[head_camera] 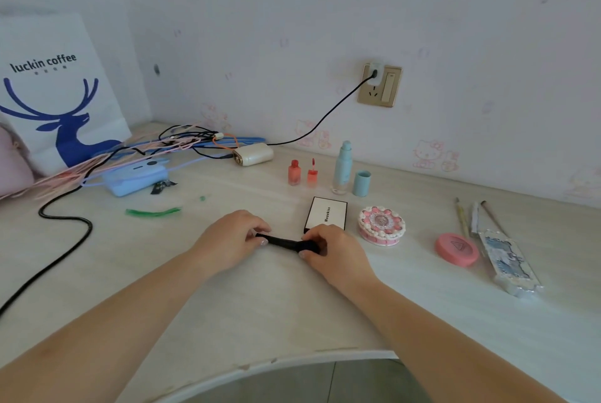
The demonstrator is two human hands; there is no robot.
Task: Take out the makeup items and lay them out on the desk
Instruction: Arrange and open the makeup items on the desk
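Both forearms stretched over desk point(260, 305), left hand point(227, 240) and right hand point(331, 253) fingers pinching black tube point(283, 241) ends.

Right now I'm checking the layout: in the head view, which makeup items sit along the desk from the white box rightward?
White box → cake-shaped compact → pink round compact → silver-blue palette.

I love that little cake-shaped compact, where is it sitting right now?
The cake-shaped compact sits on the desk, right of centre in the head view, between the white Mooekiss box and the pink round case.
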